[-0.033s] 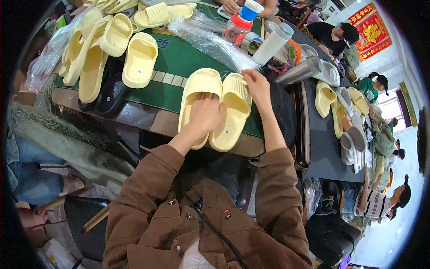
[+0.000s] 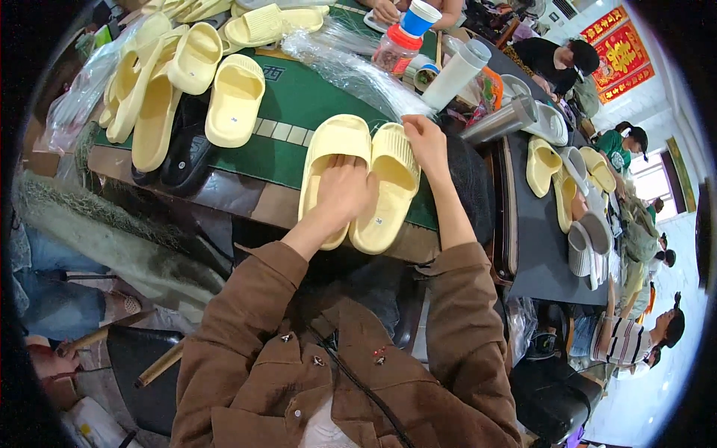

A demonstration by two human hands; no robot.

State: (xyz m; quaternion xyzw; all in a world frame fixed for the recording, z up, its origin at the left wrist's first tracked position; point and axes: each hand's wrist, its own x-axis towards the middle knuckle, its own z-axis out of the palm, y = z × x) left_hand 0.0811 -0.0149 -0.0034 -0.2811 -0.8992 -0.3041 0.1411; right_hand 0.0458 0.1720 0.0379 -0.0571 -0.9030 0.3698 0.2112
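My left hand (image 2: 345, 196) lies flat, fingers spread, across the near ends of two yellow slides (image 2: 358, 175), pressing them together on the green mat (image 2: 299, 101). My right hand (image 2: 424, 142) rests its loosely curled fingers on the far outer edge of the right slide, beside the clear bags (image 2: 351, 71). I see the pair straight ahead, long axis running away from me and tilted slightly right; the left hand sits nearer its middle.

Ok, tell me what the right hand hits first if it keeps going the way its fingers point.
The right hand, resting on the toe of the right pale yellow slipper, points up and left toward the clear plastic bags; those likely come first, though depth is unclear.
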